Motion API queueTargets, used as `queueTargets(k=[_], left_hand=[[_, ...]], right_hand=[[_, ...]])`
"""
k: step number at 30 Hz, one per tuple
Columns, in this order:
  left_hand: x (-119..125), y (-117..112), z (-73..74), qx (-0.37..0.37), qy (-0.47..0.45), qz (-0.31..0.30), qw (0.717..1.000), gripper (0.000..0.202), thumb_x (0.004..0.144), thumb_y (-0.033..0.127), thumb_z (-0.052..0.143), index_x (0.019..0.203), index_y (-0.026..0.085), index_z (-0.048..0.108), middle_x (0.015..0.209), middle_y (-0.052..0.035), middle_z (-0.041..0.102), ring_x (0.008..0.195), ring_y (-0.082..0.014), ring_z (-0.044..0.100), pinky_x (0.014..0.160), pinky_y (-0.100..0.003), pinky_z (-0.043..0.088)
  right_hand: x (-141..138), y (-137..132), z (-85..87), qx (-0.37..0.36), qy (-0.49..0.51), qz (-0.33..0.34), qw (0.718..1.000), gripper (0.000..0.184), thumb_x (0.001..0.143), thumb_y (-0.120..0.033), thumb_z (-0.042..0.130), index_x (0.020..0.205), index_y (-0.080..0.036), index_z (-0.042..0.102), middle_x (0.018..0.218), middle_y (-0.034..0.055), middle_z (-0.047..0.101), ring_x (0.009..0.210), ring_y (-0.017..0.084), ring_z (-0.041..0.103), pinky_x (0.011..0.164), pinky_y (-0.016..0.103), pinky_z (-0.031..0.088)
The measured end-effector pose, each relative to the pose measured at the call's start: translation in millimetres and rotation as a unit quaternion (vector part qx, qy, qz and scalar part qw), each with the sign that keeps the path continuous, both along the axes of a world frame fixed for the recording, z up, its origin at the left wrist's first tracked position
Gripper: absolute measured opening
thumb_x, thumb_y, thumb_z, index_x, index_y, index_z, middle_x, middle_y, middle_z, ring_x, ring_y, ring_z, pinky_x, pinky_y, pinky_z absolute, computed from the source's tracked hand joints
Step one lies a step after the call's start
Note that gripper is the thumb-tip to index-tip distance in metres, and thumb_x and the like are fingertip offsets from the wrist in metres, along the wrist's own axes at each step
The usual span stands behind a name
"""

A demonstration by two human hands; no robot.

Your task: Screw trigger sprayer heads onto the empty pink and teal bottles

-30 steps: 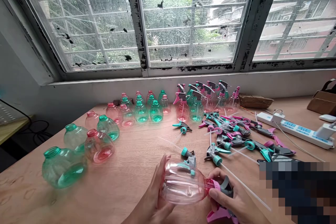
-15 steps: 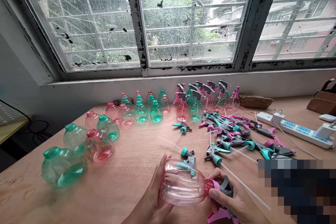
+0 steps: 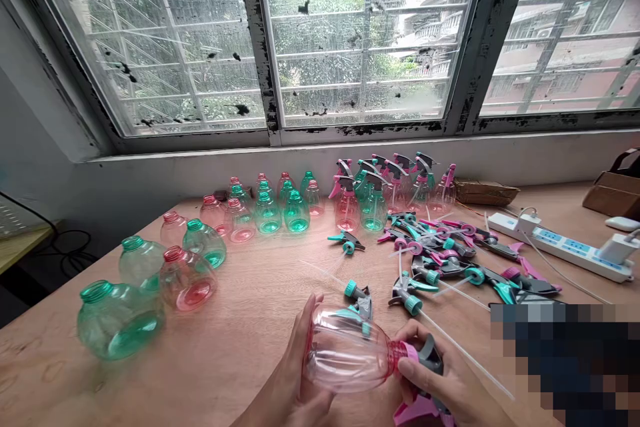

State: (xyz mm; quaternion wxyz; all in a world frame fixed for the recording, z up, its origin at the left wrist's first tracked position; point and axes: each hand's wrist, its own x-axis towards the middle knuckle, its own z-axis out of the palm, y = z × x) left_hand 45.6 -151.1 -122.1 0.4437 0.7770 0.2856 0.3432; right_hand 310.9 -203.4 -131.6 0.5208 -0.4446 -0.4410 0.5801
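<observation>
A clear pink plastic bottle (image 3: 345, 353) lies on its side just above the wooden table, near the front edge. My left hand (image 3: 295, 373) cups its base with the fingers wrapped round it. My right hand (image 3: 440, 380) grips a grey and pink trigger spray head (image 3: 425, 363) seated at the bottle's neck, its pink collar between thumb and fingers. A loose spray head with a teal collar (image 3: 357, 297) lies just behind the bottle.
Several loose pink and green bottles (image 3: 165, 267) lie at left. Upright bottles stand in a group (image 3: 270, 203) near the wall, beside assembled sprayers (image 3: 390, 190). Several loose spray heads (image 3: 450, 260) are piled at right. A power strip (image 3: 565, 247) and a cardboard box (image 3: 613, 190) are at far right.
The hands and the bottle stay almost in place; the bottle has turned slightly and the view has dipped a little.
</observation>
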Motion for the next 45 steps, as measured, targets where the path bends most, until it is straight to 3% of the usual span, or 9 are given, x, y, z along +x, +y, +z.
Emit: queueTargets(k=[6,12,15,20,28,35,38,42,45], left_hand=[[-3.0,0.8,-1.3,-0.036,-0.011,-0.01,0.999,0.114,0.087,0.052,0.076,0.164,0.035,-0.005,0.175,-0.0108,0.008,0.159,-0.0385,0.017,0.129,-0.055,0.015],[-1.3,1.7,-3.3,-0.055,-0.018,-0.006,0.998,0.095,0.095,0.048,0.067,0.163,0.041,0.001,0.174,-0.0094,0.01,0.15,-0.0354,0.039,0.125,-0.05,0.03],[-0.7,0.5,-2.2,-0.056,-0.025,-0.005,0.998,0.087,0.099,0.049,0.06,0.162,0.045,0.001,0.175,-0.0062,0.01,0.154,-0.0337,0.032,0.128,-0.05,0.023],[-2.8,0.6,-1.7,-0.048,-0.016,-0.01,0.999,0.109,0.09,0.047,0.074,0.164,0.038,-0.005,0.175,-0.0076,0.009,0.159,-0.036,0.017,0.13,-0.052,0.016],[-0.5,1.1,-2.9,-0.038,-0.008,0.008,0.999,0.087,0.099,0.046,0.06,0.163,0.044,0.0,0.175,-0.0051,0.014,0.158,-0.0327,0.023,0.13,-0.052,0.016],[-4.2,0.6,1.8,-0.048,-0.001,0.004,0.999,0.102,0.09,0.053,0.071,0.164,0.037,0.003,0.175,-0.0077,0.014,0.16,-0.0362,0.016,0.13,-0.053,0.012],[-4.1,2.5,-1.4,-0.043,0.001,0.003,0.999,0.099,0.091,0.053,0.07,0.165,0.036,0.006,0.175,-0.0075,0.013,0.159,-0.037,0.017,0.13,-0.052,0.017],[-3.2,0.2,-0.6,-0.034,0.011,0.003,0.999,0.09,0.099,0.045,0.061,0.163,0.042,-0.002,0.175,-0.0067,0.012,0.15,-0.0326,0.039,0.124,-0.046,0.034],[-3.5,-2.4,1.9,-0.046,0.012,0.014,0.999,0.099,0.095,0.044,0.069,0.162,0.044,-0.003,0.174,-0.0058,0.015,0.152,-0.0326,0.035,0.125,-0.045,0.031]], right_hand=[[-1.2,-1.0,1.3,0.001,0.0,-0.002,1.0,0.049,0.074,-0.058,0.087,0.09,-0.019,0.063,0.061,-0.0025,0.069,0.056,0.012,0.058,0.057,0.023,0.041],[-1.2,-1.5,4.1,-0.004,-0.014,-0.002,1.0,0.048,0.077,-0.06,0.084,0.09,-0.019,0.063,0.061,-0.0008,0.071,0.057,0.014,0.059,0.058,0.024,0.041],[-0.5,-0.5,3.5,-0.001,-0.019,-0.001,1.0,0.048,0.077,-0.06,0.083,0.089,-0.019,0.064,0.06,-0.0005,0.071,0.057,0.014,0.059,0.06,0.025,0.042],[-0.3,0.1,1.3,-0.004,-0.005,0.011,1.0,0.05,0.074,-0.059,0.086,0.092,-0.019,0.062,0.062,-0.0019,0.07,0.057,0.013,0.059,0.059,0.024,0.041],[2.9,0.0,-0.9,-0.007,-0.018,0.026,0.999,0.048,0.08,-0.06,0.082,0.094,-0.019,0.061,0.063,-0.0017,0.07,0.059,0.013,0.059,0.059,0.024,0.041],[2.7,0.1,-2.1,-0.01,-0.01,0.03,0.999,0.049,0.076,-0.059,0.085,0.092,-0.02,0.061,0.064,-0.0021,0.068,0.058,0.015,0.059,0.059,0.025,0.041],[2.2,-0.2,-2.0,-0.007,-0.02,0.017,1.0,0.048,0.077,-0.06,0.083,0.092,-0.02,0.062,0.063,-0.0016,0.069,0.057,0.015,0.061,0.058,0.025,0.041],[1.3,-0.3,0.7,-0.007,-0.011,0.012,1.0,0.048,0.077,-0.061,0.083,0.093,-0.02,0.062,0.062,-0.0011,0.07,0.058,0.016,0.064,0.059,0.026,0.045],[0.3,-0.4,3.0,-0.006,-0.005,0.022,1.0,0.048,0.077,-0.06,0.084,0.092,-0.02,0.062,0.062,-0.0007,0.071,0.058,0.015,0.064,0.059,0.025,0.046]])
